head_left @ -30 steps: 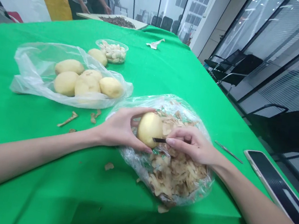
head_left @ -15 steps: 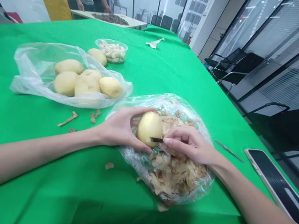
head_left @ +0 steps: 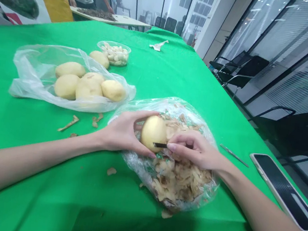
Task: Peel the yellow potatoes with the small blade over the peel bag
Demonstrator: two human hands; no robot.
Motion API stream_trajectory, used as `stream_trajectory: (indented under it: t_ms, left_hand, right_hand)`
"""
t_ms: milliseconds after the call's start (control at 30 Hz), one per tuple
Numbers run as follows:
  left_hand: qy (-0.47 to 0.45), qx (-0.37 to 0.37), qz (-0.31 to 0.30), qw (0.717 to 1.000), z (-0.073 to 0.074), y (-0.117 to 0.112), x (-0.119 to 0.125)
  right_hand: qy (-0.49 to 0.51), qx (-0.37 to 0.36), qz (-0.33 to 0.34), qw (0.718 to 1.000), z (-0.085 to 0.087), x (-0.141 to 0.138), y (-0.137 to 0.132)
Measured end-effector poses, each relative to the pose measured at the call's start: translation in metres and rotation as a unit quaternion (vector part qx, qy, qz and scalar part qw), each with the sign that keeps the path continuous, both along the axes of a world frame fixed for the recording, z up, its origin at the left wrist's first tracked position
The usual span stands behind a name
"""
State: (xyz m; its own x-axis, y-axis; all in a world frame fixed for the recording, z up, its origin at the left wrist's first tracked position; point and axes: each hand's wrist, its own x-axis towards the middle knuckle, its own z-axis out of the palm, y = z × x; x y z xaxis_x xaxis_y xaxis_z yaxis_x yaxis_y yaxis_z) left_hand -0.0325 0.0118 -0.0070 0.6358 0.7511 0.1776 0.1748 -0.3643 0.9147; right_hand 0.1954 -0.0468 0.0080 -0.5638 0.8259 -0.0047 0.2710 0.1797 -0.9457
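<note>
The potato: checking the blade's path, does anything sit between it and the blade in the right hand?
Nothing visible: the dark blade in the right hand meets the potato, held by the left hand.

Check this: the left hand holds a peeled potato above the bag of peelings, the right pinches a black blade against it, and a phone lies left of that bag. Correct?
No: the phone lies right of the bag of peelings, as the head view shows. The left hand, peeled potato, right hand and black blade stand as stated.
</note>
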Motion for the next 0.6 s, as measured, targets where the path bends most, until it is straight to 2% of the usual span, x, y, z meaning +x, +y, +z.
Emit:
stream_trajectory:
  t_ms: [600]
  left_hand:
    - [-0.002, -0.02, 0.0, 1.0, 0.0, 0.0003, -0.0004]
  right_hand:
    - [-0.001, 0.032, 0.019, 0.999, 0.0005, -0.0031, 0.0009]
